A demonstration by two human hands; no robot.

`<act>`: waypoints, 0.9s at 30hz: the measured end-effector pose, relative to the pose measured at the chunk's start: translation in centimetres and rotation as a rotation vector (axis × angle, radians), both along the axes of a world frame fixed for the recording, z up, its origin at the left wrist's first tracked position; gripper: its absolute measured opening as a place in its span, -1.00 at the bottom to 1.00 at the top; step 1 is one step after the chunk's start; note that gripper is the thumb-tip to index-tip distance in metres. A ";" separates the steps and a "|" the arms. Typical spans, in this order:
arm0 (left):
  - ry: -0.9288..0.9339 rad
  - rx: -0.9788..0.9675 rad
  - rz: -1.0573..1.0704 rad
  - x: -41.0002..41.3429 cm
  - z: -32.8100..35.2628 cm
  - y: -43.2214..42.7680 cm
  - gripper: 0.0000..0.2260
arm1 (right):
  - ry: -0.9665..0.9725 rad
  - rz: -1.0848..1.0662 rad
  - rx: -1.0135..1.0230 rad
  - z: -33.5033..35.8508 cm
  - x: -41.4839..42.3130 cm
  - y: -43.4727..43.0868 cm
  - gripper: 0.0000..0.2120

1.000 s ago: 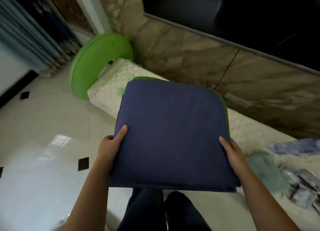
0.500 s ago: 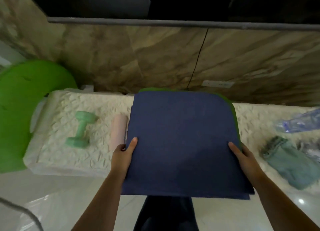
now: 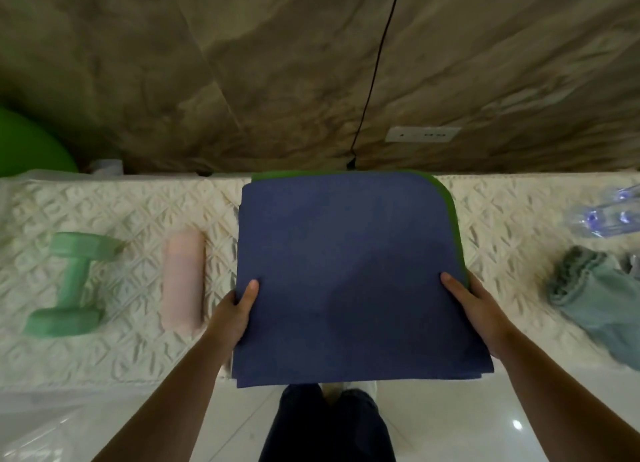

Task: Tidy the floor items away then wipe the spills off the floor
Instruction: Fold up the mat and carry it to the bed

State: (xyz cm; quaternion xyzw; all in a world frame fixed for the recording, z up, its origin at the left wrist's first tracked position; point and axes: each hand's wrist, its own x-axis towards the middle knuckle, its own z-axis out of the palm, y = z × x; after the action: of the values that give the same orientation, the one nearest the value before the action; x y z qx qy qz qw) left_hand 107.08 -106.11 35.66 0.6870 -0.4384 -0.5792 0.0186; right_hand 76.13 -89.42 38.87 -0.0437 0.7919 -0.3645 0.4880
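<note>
Gripping the blue mat [image 3: 346, 271] by its sides, left hand [image 3: 230, 317] and right hand [image 3: 481, 312]. Lowered skewed, we are judging it could bump the pink roll [image 3: 183, 281].

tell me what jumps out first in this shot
The folded blue mat with a green edge fills the centre, held by the left hand and the right hand at its near sides, thumbs on top. It is over a cream quilted pad along the wall, with a green dumbbell and a pink roll lying on the pad to its left and a teal cloth to its right.
</note>
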 end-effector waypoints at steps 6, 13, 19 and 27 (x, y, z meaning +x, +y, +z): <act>0.036 -0.075 0.005 -0.9 1.1 0.7 -0.54 | 0.059 0.056 0.015 -0.2 -0.3 -0.1 -0.52; -0.114 -0.108 -0.029 -1.7 1.0 0.9 -0.49 | 0.166 0.189 0.086 -0.5 -0.6 -0.2 -0.51; -0.154 -0.091 -0.009 -2.2 4.1 0.7 -0.48 | 0.165 0.172 0.145 1.6 -0.5 -0.8 -0.44; -0.289 -0.244 -0.110 -2.4 14.6 2.0 -0.76 | 0.255 0.080 0.108 9.2 0.3 0.6 -0.57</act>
State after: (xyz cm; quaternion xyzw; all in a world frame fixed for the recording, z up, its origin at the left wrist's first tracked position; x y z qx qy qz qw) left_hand 104.63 -104.09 50.21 0.7308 -0.5402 -0.4172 0.0070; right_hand 76.45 -88.85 48.03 -0.0949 0.8636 -0.2933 0.3990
